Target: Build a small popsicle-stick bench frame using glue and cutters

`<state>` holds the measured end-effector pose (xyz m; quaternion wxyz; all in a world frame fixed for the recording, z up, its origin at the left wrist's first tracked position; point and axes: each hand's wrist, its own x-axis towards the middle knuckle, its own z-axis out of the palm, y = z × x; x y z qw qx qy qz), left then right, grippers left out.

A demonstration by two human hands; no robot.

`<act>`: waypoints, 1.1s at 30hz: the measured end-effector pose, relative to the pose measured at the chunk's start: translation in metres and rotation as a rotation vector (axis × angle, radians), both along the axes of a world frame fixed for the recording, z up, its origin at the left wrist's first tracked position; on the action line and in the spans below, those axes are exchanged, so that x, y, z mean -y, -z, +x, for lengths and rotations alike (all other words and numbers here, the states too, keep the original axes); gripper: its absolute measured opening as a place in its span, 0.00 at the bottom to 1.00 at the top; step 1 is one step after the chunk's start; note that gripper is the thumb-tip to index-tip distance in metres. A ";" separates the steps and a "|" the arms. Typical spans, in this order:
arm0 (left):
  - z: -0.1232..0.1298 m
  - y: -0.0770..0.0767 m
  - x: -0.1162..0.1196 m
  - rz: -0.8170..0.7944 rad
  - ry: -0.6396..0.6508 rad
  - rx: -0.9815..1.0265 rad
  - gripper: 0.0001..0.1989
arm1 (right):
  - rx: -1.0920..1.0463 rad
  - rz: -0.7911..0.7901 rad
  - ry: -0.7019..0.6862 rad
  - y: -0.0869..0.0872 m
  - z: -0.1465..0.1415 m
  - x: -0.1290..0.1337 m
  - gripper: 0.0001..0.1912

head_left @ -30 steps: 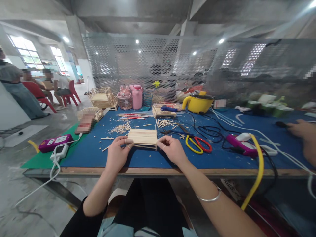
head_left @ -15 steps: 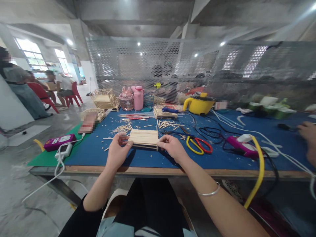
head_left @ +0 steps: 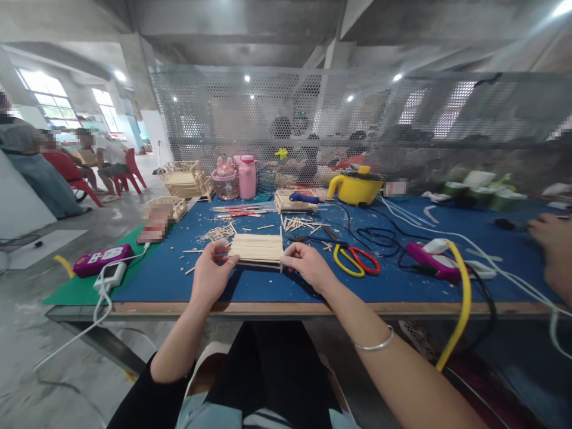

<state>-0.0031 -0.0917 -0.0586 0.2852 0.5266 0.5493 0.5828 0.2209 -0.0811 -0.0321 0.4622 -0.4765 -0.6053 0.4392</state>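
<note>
Between my hands is a small platform of pale wooden sticks (head_left: pixel 257 247), laid side by side, with a thin upright stick at its right end. My left hand (head_left: pixel 211 271) is closed on its left end, thumb at the front corner. At the right front corner, the fingers of my right hand (head_left: pixel 306 267) pinch the frame beside the upright. Behind it lie loose short sticks (head_left: pixel 297 224) and a heap of wood bits (head_left: pixel 218 232). Scissors with yellow and red handles (head_left: pixel 357 262) lie right of my right hand.
A blue glue gun (head_left: pixel 304 197) rests on another stick piece (head_left: pixel 290 205) at the back. Further right are a yellow pot (head_left: pixel 357 188), black cables and a purple power strip (head_left: pixel 431 261). At left lie a phone (head_left: pixel 155 225) and another power strip (head_left: pixel 102 260). Another person's hand (head_left: pixel 552 238) is at far right.
The whole view has shifted slightly, so things on the table appear a little further left. Both hands keep their hold on the stick platform, which has barely moved.
</note>
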 end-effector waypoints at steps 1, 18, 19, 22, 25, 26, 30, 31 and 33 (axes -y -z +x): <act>0.000 0.000 0.000 -0.001 0.000 0.000 0.23 | -0.016 -0.012 -0.008 -0.001 0.000 0.001 0.05; 0.002 -0.008 0.009 0.020 -0.020 -0.188 0.15 | 0.017 0.049 0.040 0.003 -0.001 0.001 0.06; 0.004 -0.009 0.012 0.062 -0.052 -0.255 0.14 | 0.024 0.058 0.044 0.004 -0.001 0.001 0.06; 0.016 -0.010 0.024 0.297 -0.157 -0.602 0.14 | 0.030 0.072 0.051 0.005 0.000 0.000 0.06; 0.032 -0.010 0.034 0.456 0.040 -1.013 0.19 | 0.024 0.079 0.042 0.004 0.000 0.001 0.06; 0.037 -0.009 0.036 0.452 0.127 -1.102 0.20 | 0.018 0.077 0.041 0.003 -0.001 0.001 0.06; 0.047 -0.010 0.035 0.358 0.219 -1.243 0.23 | -0.041 0.041 0.054 0.003 -0.001 0.001 0.06; 0.047 -0.011 0.034 0.349 0.216 -1.256 0.23 | -0.071 0.035 0.074 0.003 -0.001 0.000 0.06; 0.046 -0.012 0.032 0.348 0.207 -1.274 0.23 | -0.138 0.042 0.144 0.003 0.003 -0.001 0.06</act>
